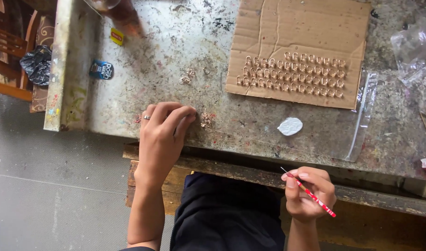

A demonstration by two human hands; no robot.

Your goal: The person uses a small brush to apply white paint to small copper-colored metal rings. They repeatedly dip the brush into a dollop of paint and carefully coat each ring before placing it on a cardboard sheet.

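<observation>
Right hand [309, 193] grip around red stick [310, 194]

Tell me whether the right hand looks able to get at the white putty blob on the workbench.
Probably yes. The right hand, holding a red pick tool, sits just below the white putty blob, and only bare workbench edge lies between them.

Thin red-and-white striped stick [310, 194] slanted, needle tip up-left; tiny gold pieces [206, 118] heaped on the tabletop near its front edge.
</observation>
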